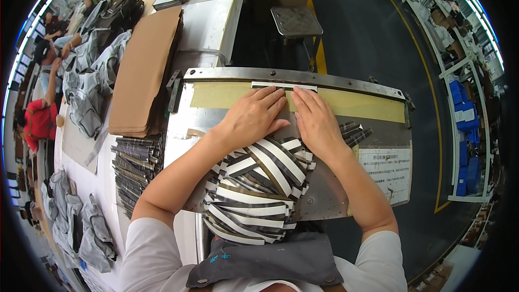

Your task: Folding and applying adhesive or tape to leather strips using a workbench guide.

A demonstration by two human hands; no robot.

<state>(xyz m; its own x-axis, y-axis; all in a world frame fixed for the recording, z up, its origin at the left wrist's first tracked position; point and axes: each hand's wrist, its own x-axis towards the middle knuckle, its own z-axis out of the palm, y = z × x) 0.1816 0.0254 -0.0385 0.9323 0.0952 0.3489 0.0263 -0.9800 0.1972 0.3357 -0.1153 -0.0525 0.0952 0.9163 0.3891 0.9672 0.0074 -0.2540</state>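
Observation:
My left hand (254,114) and my right hand (318,124) lie side by side, fingers stretched forward and flat. Their fingertips touch or nearly touch a narrow white-and-dark strip (285,85) set against the metal bar (340,83) at the far edge of a metal work plate (319,194). Yellow tape (373,107) runs along the plate just before the bar. Close to my body, below my wrists, sits a heaped pile of white-and-black strips (254,205). Several dark strips (357,135) lie beside my right wrist. Whether my fingers press on the strip I cannot tell.
To the left, a stack of brown sheets (143,75) and bundled dark strips (136,170) sit on a white table (211,27). Grey fabric pieces (89,75) lie beyond, near co-workers. A metal stool (296,21) stands ahead; a shelf with blue bins (465,113) is at right.

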